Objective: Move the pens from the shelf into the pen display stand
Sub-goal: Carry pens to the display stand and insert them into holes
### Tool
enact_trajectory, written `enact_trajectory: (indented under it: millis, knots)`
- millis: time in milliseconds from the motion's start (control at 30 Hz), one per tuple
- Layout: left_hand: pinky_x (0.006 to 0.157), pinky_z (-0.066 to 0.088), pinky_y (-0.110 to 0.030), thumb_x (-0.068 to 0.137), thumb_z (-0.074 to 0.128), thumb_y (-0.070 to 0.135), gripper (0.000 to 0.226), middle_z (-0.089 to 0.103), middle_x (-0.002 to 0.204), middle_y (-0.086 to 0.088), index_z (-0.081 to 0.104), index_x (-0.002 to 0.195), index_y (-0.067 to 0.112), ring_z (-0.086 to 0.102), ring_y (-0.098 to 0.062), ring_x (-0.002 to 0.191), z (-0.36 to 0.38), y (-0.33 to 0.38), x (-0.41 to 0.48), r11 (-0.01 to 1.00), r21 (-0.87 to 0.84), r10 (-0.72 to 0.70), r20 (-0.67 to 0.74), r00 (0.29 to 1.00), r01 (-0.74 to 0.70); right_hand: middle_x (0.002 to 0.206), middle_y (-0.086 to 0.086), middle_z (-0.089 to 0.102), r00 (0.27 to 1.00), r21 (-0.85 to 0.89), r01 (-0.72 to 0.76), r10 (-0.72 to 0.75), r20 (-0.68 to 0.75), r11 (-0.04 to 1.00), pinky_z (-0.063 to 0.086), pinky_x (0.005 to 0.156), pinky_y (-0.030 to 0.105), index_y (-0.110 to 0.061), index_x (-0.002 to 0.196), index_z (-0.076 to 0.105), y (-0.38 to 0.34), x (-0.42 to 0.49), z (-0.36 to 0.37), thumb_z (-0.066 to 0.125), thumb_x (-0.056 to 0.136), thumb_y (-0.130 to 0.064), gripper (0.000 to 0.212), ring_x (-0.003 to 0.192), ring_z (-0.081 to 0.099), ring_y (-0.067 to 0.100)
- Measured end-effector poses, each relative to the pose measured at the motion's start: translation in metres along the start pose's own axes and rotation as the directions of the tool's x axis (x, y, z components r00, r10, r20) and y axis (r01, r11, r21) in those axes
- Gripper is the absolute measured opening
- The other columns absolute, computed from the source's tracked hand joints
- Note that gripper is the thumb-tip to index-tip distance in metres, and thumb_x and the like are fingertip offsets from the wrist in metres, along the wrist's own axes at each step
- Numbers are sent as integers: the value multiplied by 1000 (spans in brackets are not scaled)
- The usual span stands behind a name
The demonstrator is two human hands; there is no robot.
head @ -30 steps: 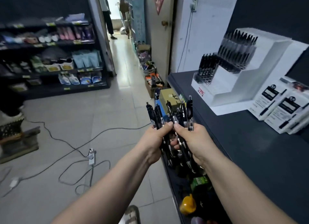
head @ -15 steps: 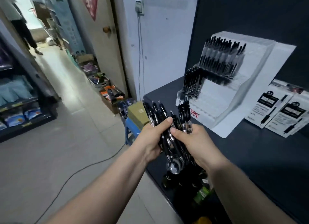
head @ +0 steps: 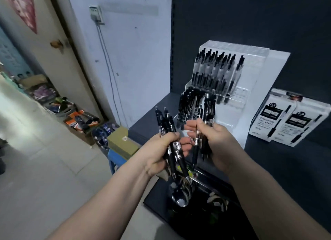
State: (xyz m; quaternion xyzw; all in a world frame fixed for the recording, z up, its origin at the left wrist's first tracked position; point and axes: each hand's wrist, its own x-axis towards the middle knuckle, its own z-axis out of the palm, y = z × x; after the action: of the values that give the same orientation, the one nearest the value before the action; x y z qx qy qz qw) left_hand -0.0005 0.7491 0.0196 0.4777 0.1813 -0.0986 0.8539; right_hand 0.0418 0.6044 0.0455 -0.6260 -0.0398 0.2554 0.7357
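Showing the black pens (head: 167, 122) divided between two hands: the left grip (head: 161, 155) clasps the main bundle, while the right grip (head: 218, 141) pinches a few upright, tips down, presumably sorted out for slotting. Both are held above the shelf (head: 286, 168) edge, just in front of the part-filled pen display stand (head: 254, 69).

Black pens (head: 172, 143) — white display stand (head: 250, 89) — dark shelf (head: 286, 168).

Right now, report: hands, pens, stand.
Left hand grips a pen bundle; right hand holds a few pens, separate. Display stand part-filled, free slots showing. Pen boxes beside stand, off the path.
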Motion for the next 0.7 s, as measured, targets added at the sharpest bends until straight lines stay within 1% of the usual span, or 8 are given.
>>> enact_trajectory:
  millis: [33, 100, 167, 233, 300, 433, 567, 700]
  knots:
    - [60, 58, -29, 95, 49, 11, 16, 70, 78, -10, 62, 96, 2, 67, -19, 65, 1, 2, 2, 999, 34, -30, 46, 998, 28, 93, 11, 69, 999, -40, -34, 34, -3, 999, 54, 68, 38, -13, 109, 66, -1, 3, 2, 54, 95, -37, 31, 76, 66, 24]
    - [68, 56, -34, 92, 55, 12, 21, 67, 89, -15, 63, 106, -2, 64, -24, 77, 2, 6, 8, 994, 90, -71, 124, 990, 60, 104, 4, 72, 996, -136, -72, 64, -63, 988, 55, 79, 39, -22, 112, 67, 0, 10, 7, 60, 87, -47, 36, 86, 70, 21]
    - [80, 54, -40, 85, 65, 12, 40, 61, 103, -21, 56, 120, -5, 60, -31, 89, -1, 10, 17, 994, 79, -92, 225, 970, 76, 101, 7, 74, 989, -98, -75, 61, -138, 992, 54, 87, 45, -19, 110, 67, 2, 15, 14, 63, 85, -48, 38, 91, 71, 25]
    - [84, 53, -44, 80, 66, 11, 53, 59, 109, -23, 51, 128, -5, 61, -34, 93, -8, 15, 25, 991, 74, -130, 331, 935, 112, 97, 9, 74, 978, 4, -53, 53, -203, 999, 53, 90, 48, -14, 107, 68, 3, 17, 22, 60, 90, -40, 32, 92, 71, 28]
    - [82, 53, -43, 77, 65, 12, 53, 62, 107, -22, 53, 126, -3, 63, -33, 92, -15, 19, 32, 983, 118, -175, 387, 905, 139, 100, 10, 74, 968, 88, -63, 82, -238, 994, 53, 90, 49, -12, 110, 66, 5, 17, 31, 59, 91, -37, 33, 94, 70, 29]
    - [72, 56, -34, 84, 65, 11, 28, 68, 90, -13, 63, 110, 3, 67, -24, 78, -28, 27, 39, 962, 238, -238, 505, 829, 131, 100, 8, 74, 935, 130, -33, 77, -346, 991, 55, 86, 44, -11, 110, 65, 12, 15, 48, 55, 94, -36, 31, 93, 71, 27]
    - [72, 56, -36, 77, 70, 12, 30, 68, 91, -14, 65, 106, 5, 67, -24, 79, -41, 28, 37, 948, 283, -282, 532, 798, 147, 103, 9, 73, 922, 162, 21, 43, -384, 987, 55, 85, 43, -12, 112, 64, 26, 6, 68, 51, 96, -37, 33, 96, 70, 27]
    - [74, 56, -36, 74, 64, 12, 32, 69, 92, -14, 66, 104, 5, 67, -24, 81, -57, 26, 37, 946, 290, -286, 545, 788, 143, 102, 13, 72, 876, 192, 160, -49, -480, 968, 57, 82, 43, -8, 114, 61, 38, 2, 83, 51, 96, -32, 32, 93, 70, 29]
